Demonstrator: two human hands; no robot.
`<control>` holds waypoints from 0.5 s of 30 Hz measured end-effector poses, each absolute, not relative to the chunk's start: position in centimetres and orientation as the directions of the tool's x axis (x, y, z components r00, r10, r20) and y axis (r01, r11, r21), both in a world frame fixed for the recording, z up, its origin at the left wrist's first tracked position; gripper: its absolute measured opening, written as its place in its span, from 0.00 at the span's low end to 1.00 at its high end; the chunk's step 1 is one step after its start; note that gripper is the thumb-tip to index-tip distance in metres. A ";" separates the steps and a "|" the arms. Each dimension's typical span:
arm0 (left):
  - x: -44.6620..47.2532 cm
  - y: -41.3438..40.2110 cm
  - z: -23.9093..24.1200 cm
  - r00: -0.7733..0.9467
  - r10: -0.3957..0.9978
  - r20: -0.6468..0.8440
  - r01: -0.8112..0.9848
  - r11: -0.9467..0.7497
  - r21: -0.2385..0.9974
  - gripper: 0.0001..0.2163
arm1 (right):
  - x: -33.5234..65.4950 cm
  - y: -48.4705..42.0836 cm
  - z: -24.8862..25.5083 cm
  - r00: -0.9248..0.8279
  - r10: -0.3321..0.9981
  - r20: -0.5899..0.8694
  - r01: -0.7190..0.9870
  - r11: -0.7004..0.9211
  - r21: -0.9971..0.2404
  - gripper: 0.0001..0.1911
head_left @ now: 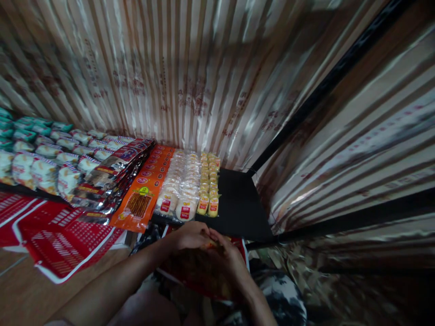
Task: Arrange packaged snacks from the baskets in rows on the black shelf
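Note:
My left hand (193, 235) and my right hand (228, 256) meet at the fingertips, just in front of the black shelf. Their fingers are closed around something small with a hint of orange and red, mostly hidden and too dark to name. Below them a red basket (185, 283) holds several dim yellowish items. On the shelf beyond my hands lie two rows of small yellow snack packs (208, 185). Left of these are rows of round white packs (180, 185) in clear wrap with red labels.
An orange snack bag (144, 192) and a stack of dark shiny bags (112, 174) lie further left, beside many white packets (44, 170). Another red basket (68, 242) is below. The black shelf (243, 203) ends at a dark post (292, 122), with striped sheeting (170, 68) behind.

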State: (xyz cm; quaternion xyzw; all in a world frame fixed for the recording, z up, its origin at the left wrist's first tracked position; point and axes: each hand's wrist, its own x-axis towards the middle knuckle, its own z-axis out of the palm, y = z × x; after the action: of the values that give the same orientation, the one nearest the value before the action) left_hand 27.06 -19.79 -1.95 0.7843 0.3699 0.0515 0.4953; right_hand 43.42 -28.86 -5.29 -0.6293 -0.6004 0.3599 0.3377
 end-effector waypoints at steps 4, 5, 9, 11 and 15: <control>29.5 -18.2 0.5 0.642 0.717 -0.274 0.604 -0.252 0.756 0.15 | 45.0 -27.9 -4.2 0.171 0.983 -0.073 0.387 -0.135 -0.912 0.21; 30.2 -17.8 1.0 0.635 0.731 -0.252 0.600 -0.261 0.756 0.16 | 45.4 -27.6 -3.9 0.206 0.975 -0.081 0.364 -0.153 -0.919 0.21; 33.2 -16.2 2.4 0.616 0.767 -0.178 0.568 -0.278 0.774 0.18 | 47.1 -25.5 -3.1 0.330 0.942 -0.064 0.273 -0.160 -0.949 0.21; 34.8 -15.4 2.9 0.601 0.788 -0.131 0.569 -0.307 0.763 0.19 | 48.1 -24.0 -2.8 0.379 0.923 -0.063 0.228 -0.160 -0.960 0.22; 37.7 -13.9 3.5 0.610 0.791 -0.051 0.588 -0.409 0.698 0.19 | 50.0 -20.4 -3.3 0.510 0.855 -0.098 0.153 -0.202 -0.967 0.26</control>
State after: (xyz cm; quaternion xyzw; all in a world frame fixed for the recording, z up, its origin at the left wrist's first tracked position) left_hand 37.70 -13.94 3.49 0.8266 0.4169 0.1453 0.3491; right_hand 49.98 -20.35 -3.25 -0.6974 -0.3614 0.3386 0.5181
